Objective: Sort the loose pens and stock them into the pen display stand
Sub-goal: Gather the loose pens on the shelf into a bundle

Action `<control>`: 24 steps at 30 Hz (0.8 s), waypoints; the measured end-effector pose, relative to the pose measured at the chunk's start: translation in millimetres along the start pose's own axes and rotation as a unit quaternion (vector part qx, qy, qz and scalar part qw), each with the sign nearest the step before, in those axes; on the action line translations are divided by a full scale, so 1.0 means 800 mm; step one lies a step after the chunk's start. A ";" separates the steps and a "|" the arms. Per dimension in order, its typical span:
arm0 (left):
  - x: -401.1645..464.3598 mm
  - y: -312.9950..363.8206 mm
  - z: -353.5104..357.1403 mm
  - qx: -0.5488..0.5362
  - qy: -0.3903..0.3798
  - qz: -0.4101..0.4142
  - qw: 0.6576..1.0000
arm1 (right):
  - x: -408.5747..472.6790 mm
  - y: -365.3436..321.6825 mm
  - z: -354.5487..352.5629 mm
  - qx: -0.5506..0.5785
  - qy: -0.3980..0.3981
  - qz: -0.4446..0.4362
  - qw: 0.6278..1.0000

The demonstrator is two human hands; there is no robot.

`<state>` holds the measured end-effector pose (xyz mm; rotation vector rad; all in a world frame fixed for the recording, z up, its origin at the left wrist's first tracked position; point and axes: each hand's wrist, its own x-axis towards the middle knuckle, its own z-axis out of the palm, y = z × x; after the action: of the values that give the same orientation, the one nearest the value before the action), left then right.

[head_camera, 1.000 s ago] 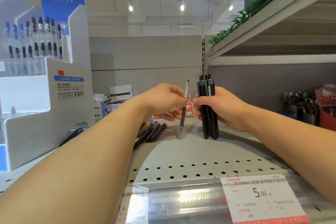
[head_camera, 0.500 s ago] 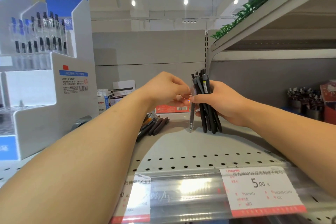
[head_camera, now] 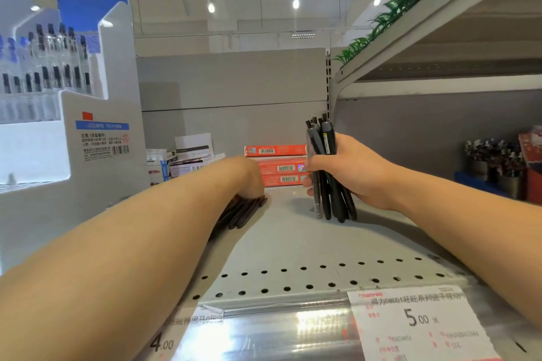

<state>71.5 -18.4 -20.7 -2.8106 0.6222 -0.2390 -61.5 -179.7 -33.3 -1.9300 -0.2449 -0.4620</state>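
My right hand (head_camera: 352,170) grips a bundle of dark pens (head_camera: 324,138) upright, their tips resting on the grey shelf (head_camera: 293,243). A clear-barrelled pen stands at the bundle's left side. My left hand (head_camera: 245,176) is bent down over a small pile of loose dark pens (head_camera: 245,212) lying on the shelf. Its fingers are hidden behind the hand, so I cannot see whether they hold a pen. The white pen display stand (head_camera: 99,141) with a blue header rises at the left, with several pens in its upper tiers.
Orange boxes (head_camera: 275,151) are stacked at the back of the shelf, with small white boxes (head_camera: 164,161) to their left. Cups of pens (head_camera: 492,161) stand at the right. A price strip (head_camera: 416,322) runs along the front edge. An upper shelf (head_camera: 410,29) overhangs the right side.
My left hand passed the clear pen into the bundle in my right hand, then dropped down and left onto the loose pens. The bundle stayed upright on the shelf.
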 end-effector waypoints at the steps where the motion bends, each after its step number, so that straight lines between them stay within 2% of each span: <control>1: -0.002 0.002 0.001 -0.007 0.002 -0.002 1.000 | 0.000 0.000 0.000 0.002 0.001 0.000 1.000; 6: -0.021 -0.001 -0.012 -0.081 0.095 -0.028 0.992 | 0.000 0.000 -0.001 0.021 0.019 -0.003 1.000; 10: -0.043 -0.020 -0.040 -0.253 0.187 -0.078 0.946 | -0.001 0.001 0.000 0.035 0.026 0.002 0.999; 12: -0.055 -0.025 -0.048 -0.385 0.208 -0.060 0.897 | -0.001 0.001 0.001 0.049 0.033 0.018 0.998; 14: -0.069 -0.021 -0.053 -0.531 0.210 -0.015 0.821 | 0.000 0.001 0.001 0.068 0.041 0.031 0.996; 16: -0.080 -0.009 -0.055 -0.612 0.196 0.036 0.765 | 0.003 0.001 0.001 0.102 0.068 0.034 0.992; 18: -0.085 0.002 -0.055 -0.603 0.173 0.088 0.774 | 0.007 0.000 0.001 0.139 0.114 0.016 0.984; 22: -0.086 0.012 -0.047 -0.495 0.115 0.154 0.847 | 0.012 -0.001 0.003 0.142 0.162 -0.009 0.977; 24: -0.085 0.007 -0.044 -0.489 0.087 0.162 0.853 | 0.012 -0.002 0.006 0.122 0.161 -0.013 0.979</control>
<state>0.8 -1.5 4.0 -3.5364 1.6367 -0.1229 -52.1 -175.4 -29.5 -1.5881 -0.1104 -0.7190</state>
